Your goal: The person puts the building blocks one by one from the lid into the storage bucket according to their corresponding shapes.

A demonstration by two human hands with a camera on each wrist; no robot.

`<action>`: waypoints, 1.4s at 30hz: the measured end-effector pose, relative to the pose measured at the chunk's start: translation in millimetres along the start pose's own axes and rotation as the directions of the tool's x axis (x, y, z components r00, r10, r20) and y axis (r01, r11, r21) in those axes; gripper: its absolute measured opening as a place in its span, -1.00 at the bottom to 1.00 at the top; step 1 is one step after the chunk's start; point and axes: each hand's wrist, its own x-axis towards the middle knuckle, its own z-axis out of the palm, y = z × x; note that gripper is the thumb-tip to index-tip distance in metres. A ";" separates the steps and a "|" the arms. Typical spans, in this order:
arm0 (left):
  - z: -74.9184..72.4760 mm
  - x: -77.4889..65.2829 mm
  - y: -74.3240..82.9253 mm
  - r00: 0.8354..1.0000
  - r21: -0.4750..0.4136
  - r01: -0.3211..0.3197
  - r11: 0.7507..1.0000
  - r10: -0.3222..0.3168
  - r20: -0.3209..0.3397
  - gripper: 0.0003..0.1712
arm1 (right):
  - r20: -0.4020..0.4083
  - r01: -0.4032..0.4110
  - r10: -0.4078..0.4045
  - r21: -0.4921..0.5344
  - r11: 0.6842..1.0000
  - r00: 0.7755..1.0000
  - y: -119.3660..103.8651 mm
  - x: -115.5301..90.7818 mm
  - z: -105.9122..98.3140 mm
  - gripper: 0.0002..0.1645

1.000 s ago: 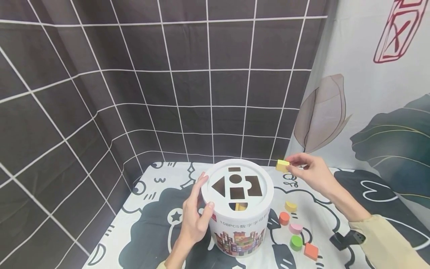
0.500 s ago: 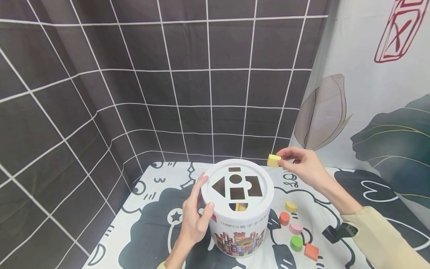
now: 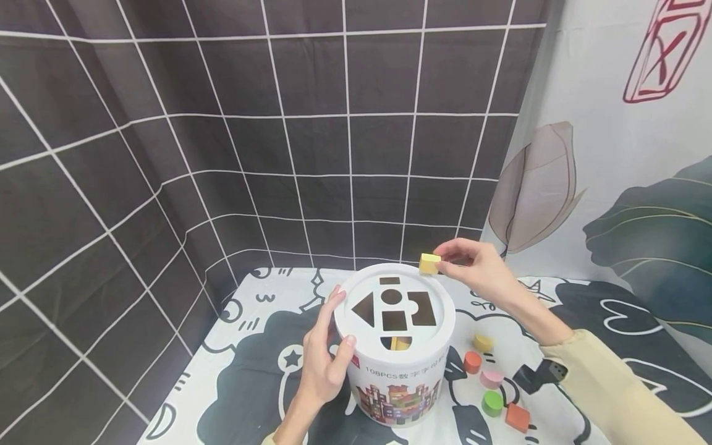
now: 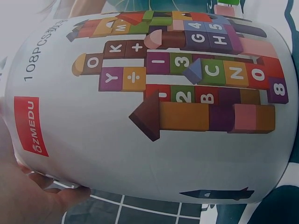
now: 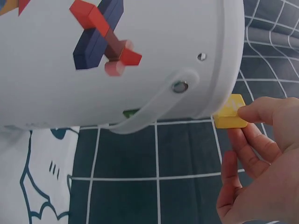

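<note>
A white round bucket [image 3: 384, 374] of toy blocks stands upright, its printed wall filling much of both wrist views. Its white lid [image 3: 364, 340] has several cut-out holes: triangle, circle, square, rectangle, notched shape and half-round. Something yellow shows inside through the front hole. My left hand [image 3: 324, 364] holds the bucket's left side, thumb at the rim's front and fingers along its edge. Between thumb and fingertips, my right hand [image 3: 473, 266] pinches a small yellow block [image 3: 429, 264]; the block overlaps the lid's far right rim in the head view and has a pale mark in the right wrist view.
Right of the bucket lie a yellow piece [image 3: 483, 343], an orange-red round block [image 3: 472, 362], a pink one [image 3: 492, 378], a green one [image 3: 492, 403] and an orange-red square block [image 3: 518, 418]. A white handle [image 5: 161, 109] hangs on the bucket. Dark gridded cloth [image 3: 311, 148] rises behind.
My right hand has moved left with the yellow block, from beyond the bucket's right side to the lid's far right rim. My left hand and the bucket have stayed in place.
</note>
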 end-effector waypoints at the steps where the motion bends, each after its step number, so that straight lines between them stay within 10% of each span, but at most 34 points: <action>1: 0.0 0.0 -0.1 1.000 0.000 -0.001 1.000 0.001 0.000 -0.26 | 0.000 0.008 -0.008 0.003 1.000 1.000 -0.3 1.2 1.6 -0.76; 42: -0.1 1.5 4.7 0.999 0.001 0.047 0.999 -0.047 0.019 -0.24 | 0.095 0.096 -0.099 0.031 0.995 0.991 -14.9 26.0 44.5 -0.80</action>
